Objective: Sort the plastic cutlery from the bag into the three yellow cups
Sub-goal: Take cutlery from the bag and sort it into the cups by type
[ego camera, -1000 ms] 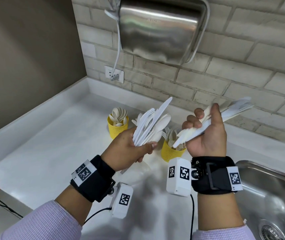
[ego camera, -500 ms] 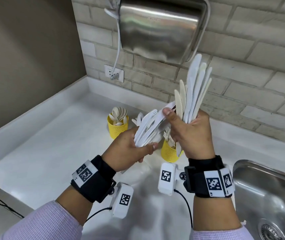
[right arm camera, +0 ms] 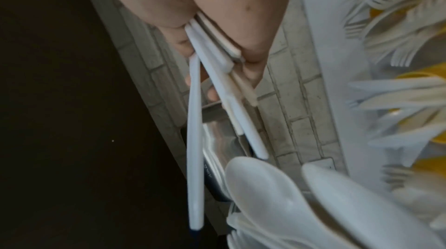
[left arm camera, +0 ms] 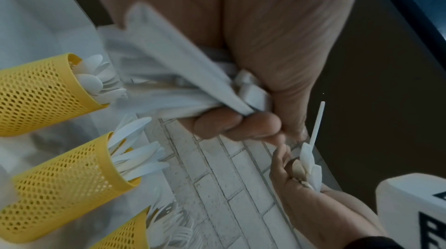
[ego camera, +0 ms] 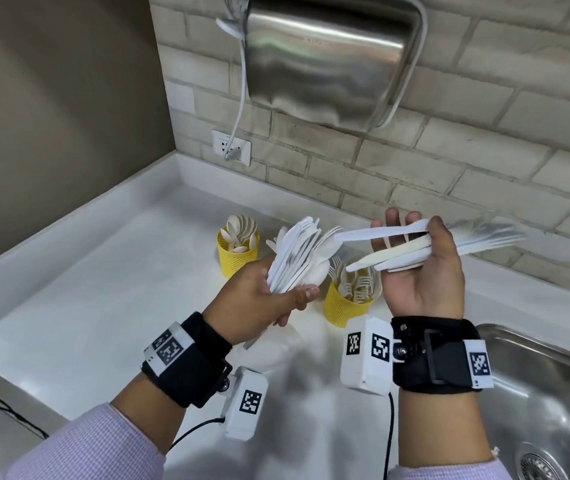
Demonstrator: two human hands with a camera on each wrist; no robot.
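The left hand is clenched round a thick mixed bundle of cutlery, gripped low on the handles so the spoon bowls and knife tips fan out above the fist. The right hand pinches a flatter sheaf of knives between thumb and fingers, near mid-length, lying roughly level above the cup of forks. On the surface behind stand the cup of spoons and, clear in the left wrist view, the cup of knives. These pieces look very light, thin and smooth, likely to slide against one another and spill from a loose grip; they also seem springy and liable to snap if bent. A hold across the handles, with the ends squared up, should let the sheaf drop into its cup together.
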